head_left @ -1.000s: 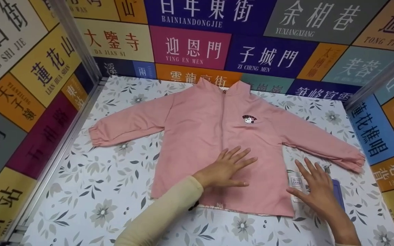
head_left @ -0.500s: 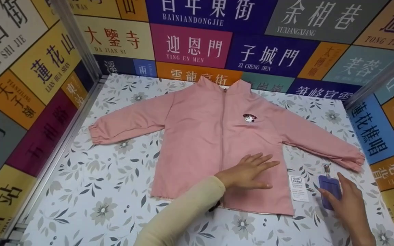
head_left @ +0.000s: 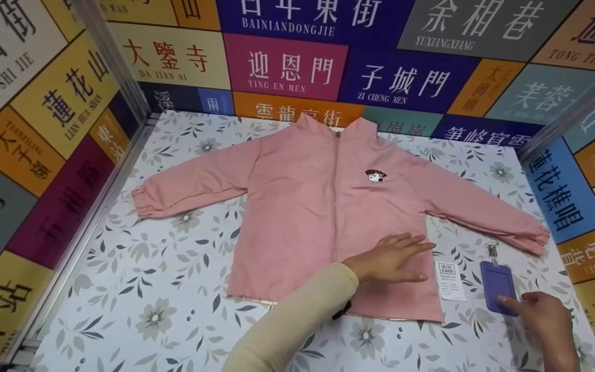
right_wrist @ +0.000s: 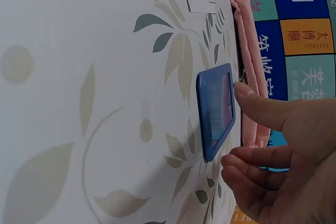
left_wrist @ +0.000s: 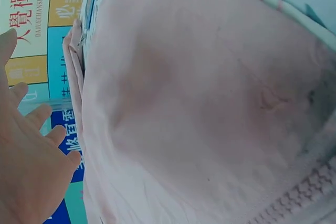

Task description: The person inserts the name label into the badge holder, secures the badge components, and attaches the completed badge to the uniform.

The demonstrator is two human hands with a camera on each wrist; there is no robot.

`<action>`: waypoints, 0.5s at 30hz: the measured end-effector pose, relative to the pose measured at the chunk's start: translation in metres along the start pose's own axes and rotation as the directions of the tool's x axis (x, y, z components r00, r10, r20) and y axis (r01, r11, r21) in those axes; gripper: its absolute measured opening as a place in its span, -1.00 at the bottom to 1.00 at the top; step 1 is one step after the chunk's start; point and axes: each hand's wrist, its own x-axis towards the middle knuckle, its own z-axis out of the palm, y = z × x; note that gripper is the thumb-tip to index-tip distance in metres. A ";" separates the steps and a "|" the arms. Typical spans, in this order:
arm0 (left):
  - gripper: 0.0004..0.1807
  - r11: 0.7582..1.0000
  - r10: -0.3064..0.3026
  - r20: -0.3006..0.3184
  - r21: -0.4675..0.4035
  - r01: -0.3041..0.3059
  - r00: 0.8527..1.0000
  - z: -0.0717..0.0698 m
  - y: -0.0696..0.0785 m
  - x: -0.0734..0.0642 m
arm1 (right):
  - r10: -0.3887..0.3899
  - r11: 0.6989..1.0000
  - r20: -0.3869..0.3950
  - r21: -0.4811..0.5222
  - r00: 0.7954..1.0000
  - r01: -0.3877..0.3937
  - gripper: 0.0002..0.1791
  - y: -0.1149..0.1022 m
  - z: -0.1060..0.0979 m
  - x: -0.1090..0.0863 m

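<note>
A pink zip-up jacket [head_left: 292, 217] lies flat, face up, sleeves spread, with a small cartoon patch [head_left: 376, 176] on its chest. My left hand [head_left: 388, 261], fingers spread and straight, is over the jacket's lower right front; the left wrist view shows this hand [left_wrist: 31, 166] above the pink cloth. To the right of the hem lies a purple-blue card holder [head_left: 497, 284] with a metal clip [head_left: 492, 252]. Beside its lower right corner is my right hand [head_left: 545, 315], thumb reaching over the holder. In the right wrist view, thumb and loosely bent fingers stand apart near the holder [right_wrist: 214, 116].
A white printed card [head_left: 450, 281] lies between the jacket and the holder. The table [head_left: 122, 274] has a white floral cover. Panels with street names stand at the back [head_left: 287, 67], at the left [head_left: 13, 170] and at the right [head_left: 586, 217].
My left hand has shifted right across the jacket. My right hand has moved right and down off the printed card and holder, leaving both in view; its spread fingers are now bent.
</note>
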 end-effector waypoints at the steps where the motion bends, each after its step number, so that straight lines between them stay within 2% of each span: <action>1: -0.23 1.000 0.001 -0.001 -0.001 -0.001 1.000 0.001 0.001 0.001 | 0.016 1.000 0.019 0.001 1.000 -0.016 0.15 0.000 0.000 0.000; 4: -0.24 1.000 0.004 0.008 -0.001 -0.004 1.000 0.003 0.005 0.004 | 0.024 1.000 0.041 -0.016 0.999 -0.023 0.16 0.002 0.002 0.001; 10: -0.24 1.000 0.007 0.027 0.021 -0.007 1.000 0.009 0.013 0.010 | -0.010 0.998 0.008 -0.065 1.000 0.011 0.06 0.004 0.005 0.001; 15: -0.23 0.999 0.009 0.041 0.036 -0.011 0.999 0.014 0.016 0.013 | -0.016 0.999 0.002 -0.049 1.000 0.016 -0.01 0.007 0.005 0.001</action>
